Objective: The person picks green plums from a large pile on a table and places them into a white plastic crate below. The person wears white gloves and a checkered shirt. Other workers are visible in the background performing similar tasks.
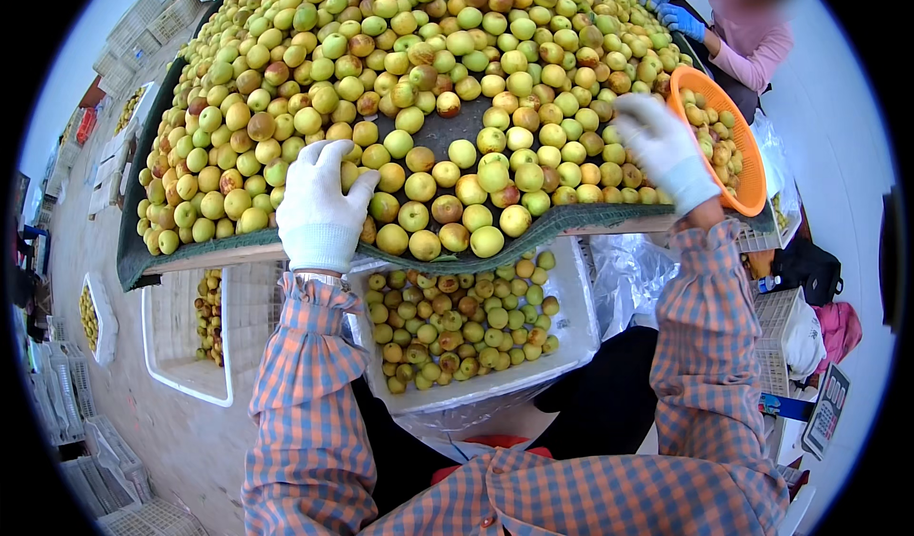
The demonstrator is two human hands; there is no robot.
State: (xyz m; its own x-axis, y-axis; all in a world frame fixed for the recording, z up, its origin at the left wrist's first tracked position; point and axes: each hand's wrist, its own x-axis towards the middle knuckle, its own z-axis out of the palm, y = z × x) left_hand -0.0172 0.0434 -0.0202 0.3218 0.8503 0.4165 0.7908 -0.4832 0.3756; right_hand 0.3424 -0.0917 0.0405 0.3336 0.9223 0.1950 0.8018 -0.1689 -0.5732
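A large heap of yellow-green jujubes [335, 97], some with red-brown patches, covers the sorting table before me. My left hand [318, 197], in a white knit glove, rests at the near side of the heap. Its thumb and fingers are spread around a jujube [349, 175]; whether they grip it is unclear. My right hand [658, 145], gloved the same way, is blurred by motion beside the orange plastic basket [750, 172]. The basket holds more jujubes, and what is in the right fingers cannot be made out. A dark patch of table surface [457, 123] shows amid the fruit.
Below the table's netting-covered edge [571, 216] sits a white foam box [485, 391] of jujubes. Another white crate [187, 384] stands left of it. Across the right corner works a person in blue gloves [678, 20]. A digital scale [826, 411] is at lower right.
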